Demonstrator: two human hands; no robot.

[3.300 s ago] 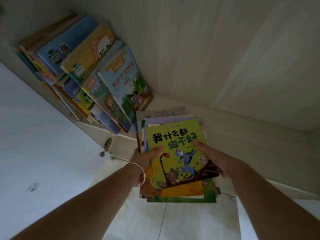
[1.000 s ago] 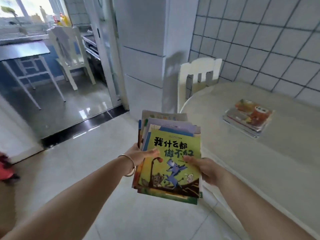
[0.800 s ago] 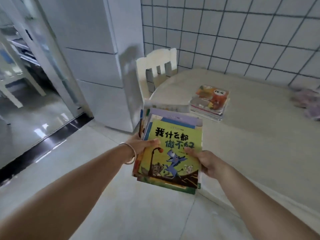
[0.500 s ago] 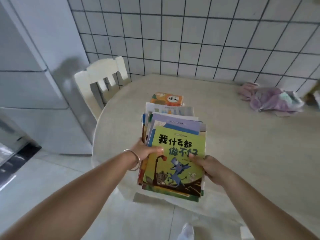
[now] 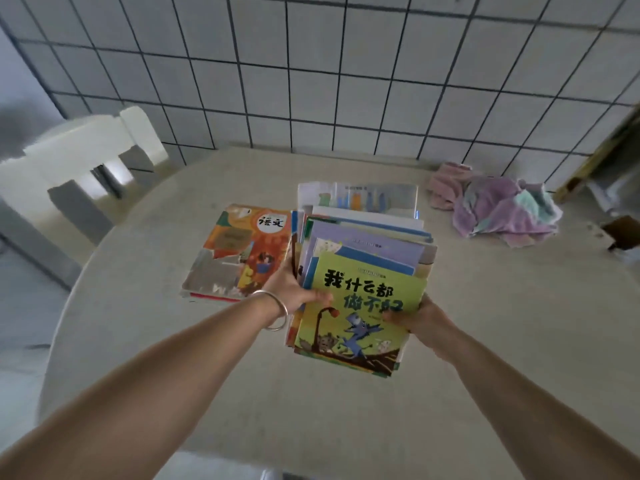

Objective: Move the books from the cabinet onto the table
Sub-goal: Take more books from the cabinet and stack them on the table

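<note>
A grey tiled wall with dark joints fills the top of the view, and the far edge of the table meets it. The round beige table takes most of the lower part; its left edge curves down from the wall toward the person. A white chair stands at the far left edge of the table, with its back toward the table.

Both forearms reach in from the bottom corners and meet over the middle of the table. Between the two hands is a stack of picture books, fanned so that the upper edges of the lower books show behind the top one. The top book has a green cover with black characters and a blue animal. Whether the stack already rests on the table or is just above it, I cannot tell.

The left hand grips the left edge of the stack, thumb curled over the green cover, the other fingers hidden under the books. A thin silver bangle sits on this wrist. The right hand grips the right edge of the stack in the same way, with the thumb on the cover and the fingers out of sight below.

Just beside the stack, on its left, a second pile of books lies flat on the table, with an orange cover on top; the left hand is near its front right corner. Near the far right edge of the table lies a crumpled cloth in pink, purple and pale green, well apart from the books.
</note>
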